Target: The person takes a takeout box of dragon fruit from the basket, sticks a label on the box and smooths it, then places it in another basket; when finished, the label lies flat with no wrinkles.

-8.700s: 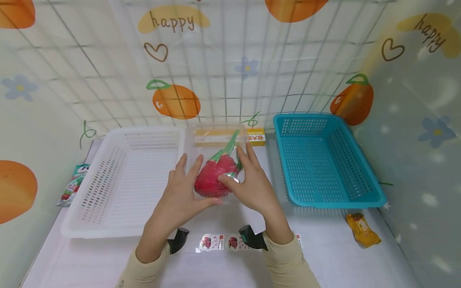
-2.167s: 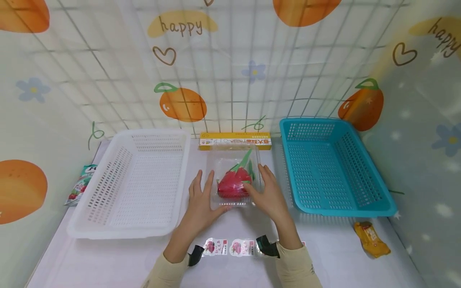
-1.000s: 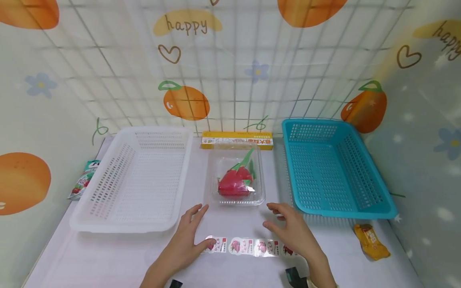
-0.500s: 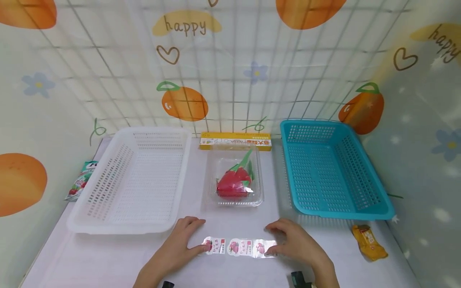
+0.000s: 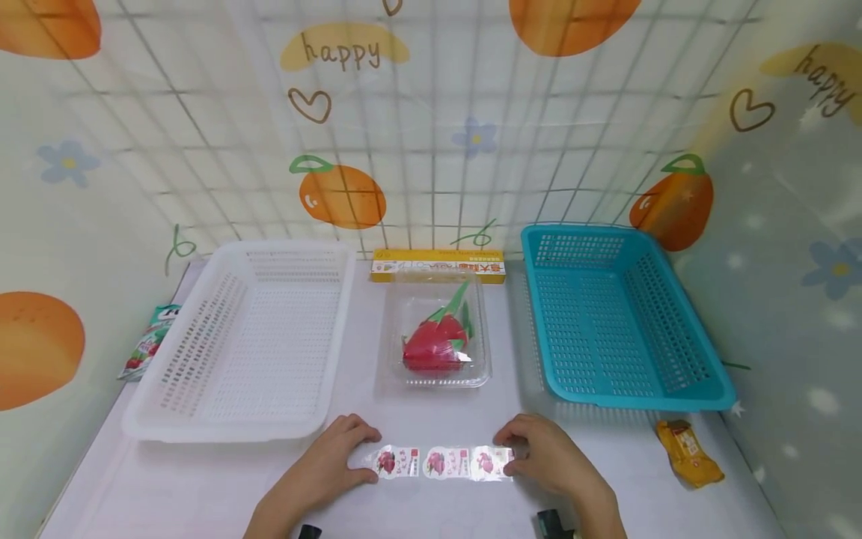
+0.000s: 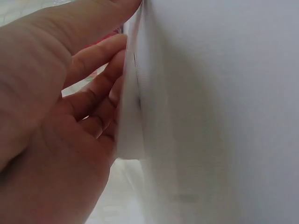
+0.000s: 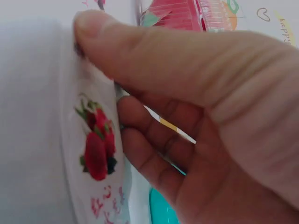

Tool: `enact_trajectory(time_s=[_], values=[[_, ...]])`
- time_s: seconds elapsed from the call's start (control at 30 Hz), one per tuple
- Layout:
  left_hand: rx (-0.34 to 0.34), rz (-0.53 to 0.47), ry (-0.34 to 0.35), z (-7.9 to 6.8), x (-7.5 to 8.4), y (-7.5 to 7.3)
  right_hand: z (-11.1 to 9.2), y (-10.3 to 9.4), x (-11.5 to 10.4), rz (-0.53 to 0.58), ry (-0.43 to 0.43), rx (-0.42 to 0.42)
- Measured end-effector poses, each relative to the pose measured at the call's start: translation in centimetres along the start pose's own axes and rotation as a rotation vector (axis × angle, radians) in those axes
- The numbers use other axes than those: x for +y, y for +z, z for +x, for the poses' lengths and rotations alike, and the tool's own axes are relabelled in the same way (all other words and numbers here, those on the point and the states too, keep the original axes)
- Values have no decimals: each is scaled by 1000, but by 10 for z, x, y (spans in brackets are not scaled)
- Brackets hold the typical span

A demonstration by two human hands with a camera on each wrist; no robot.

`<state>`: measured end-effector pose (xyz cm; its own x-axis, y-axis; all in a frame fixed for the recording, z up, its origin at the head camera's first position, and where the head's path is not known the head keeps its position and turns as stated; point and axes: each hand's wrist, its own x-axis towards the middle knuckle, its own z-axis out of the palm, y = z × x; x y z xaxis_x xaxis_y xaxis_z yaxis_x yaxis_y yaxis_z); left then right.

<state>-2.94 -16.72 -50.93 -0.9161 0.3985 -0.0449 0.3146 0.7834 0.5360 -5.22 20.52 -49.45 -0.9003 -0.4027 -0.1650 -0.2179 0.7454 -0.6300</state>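
A clear strip of dragon fruit stickers (image 5: 446,463) lies near the front of the table. My left hand (image 5: 323,468) holds its left end, thumb on the near edge and curled fingers on the far edge. In the left wrist view the strip's blank end (image 6: 130,112) stands against those fingers. At the other end my right hand (image 5: 555,460) grips the strip, its thumb (image 7: 107,39) lying across it and its fingers curled at the edge. Behind the strip sits a lidded clear plastic box (image 5: 481,374) with a red dragon fruit (image 5: 434,344) inside, touched by neither hand.
A white basket (image 5: 236,432) stands left and a teal basket (image 5: 640,402) right. A yellow carton (image 5: 438,266) lies behind the clear box. A green snack packet (image 5: 150,340) is at the far left, an orange wrapped snack (image 5: 690,453) at the right. A grid backs the table.
Both hands have left the clear box, drawn back towards the front and taken hold of the sticker strip's two ends. The box now stands a little nearer the front than at first.
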Motion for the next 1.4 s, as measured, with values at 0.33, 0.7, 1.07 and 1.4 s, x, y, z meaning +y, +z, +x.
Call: enact_trajectory(time_s=[0.33,0.7,1.07,1.4], values=[[-82,-74,-41,2,0,-4,3,2,-4,78,45,-55],[-122,-80,-62,-1,3,-11,2,3,-8,20,65,-58],[-17,-184,-103,2,14,-21,3,1,-4,25,40,-50],[228,-309,-32,14,39,-26,3,1,-2,69,121,-80]])
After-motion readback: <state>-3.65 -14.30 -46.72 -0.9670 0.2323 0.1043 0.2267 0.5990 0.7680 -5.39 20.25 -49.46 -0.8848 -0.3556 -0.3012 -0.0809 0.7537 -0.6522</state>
